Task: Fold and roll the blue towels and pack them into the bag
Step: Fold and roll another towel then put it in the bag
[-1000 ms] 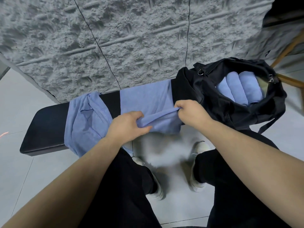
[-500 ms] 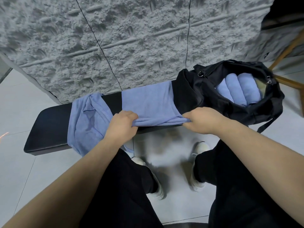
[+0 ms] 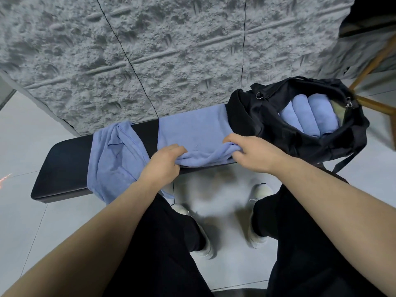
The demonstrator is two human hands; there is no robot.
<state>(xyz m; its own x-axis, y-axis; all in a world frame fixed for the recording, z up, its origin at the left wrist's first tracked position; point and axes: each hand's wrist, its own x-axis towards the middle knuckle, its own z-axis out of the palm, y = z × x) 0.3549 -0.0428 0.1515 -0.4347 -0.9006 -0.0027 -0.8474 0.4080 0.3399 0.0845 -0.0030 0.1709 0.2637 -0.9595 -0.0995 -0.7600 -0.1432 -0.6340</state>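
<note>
Both hands, left [image 3: 162, 161] and right [image 3: 255, 153], grip the bunched near edge of a flat blue cloth towel [image 3: 192, 133] on the black padded tabletop [image 3: 62, 166], beneath a rough grey wall [image 3: 150, 50]. Another crumpled blue towel [image 3: 113, 159] drapes leftward; the open black fabric bag [image 3: 278, 133] holding rolled blue towels [image 3: 308, 116] sits rightward.

A black bench [image 3: 64, 163] stands on grey floor tiles [image 3: 25, 129] before a textured wall [image 3: 171, 50].

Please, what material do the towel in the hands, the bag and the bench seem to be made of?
Towel: soft matte woven cloth, perhaps cotton or microfibre; it bunches where both hands grip it.
Bag: black synthetic fabric, probably nylon; slumped, with metal rings.
Bench: smooth black padded cover, likely vinyl or leather; faint sheen.
</note>
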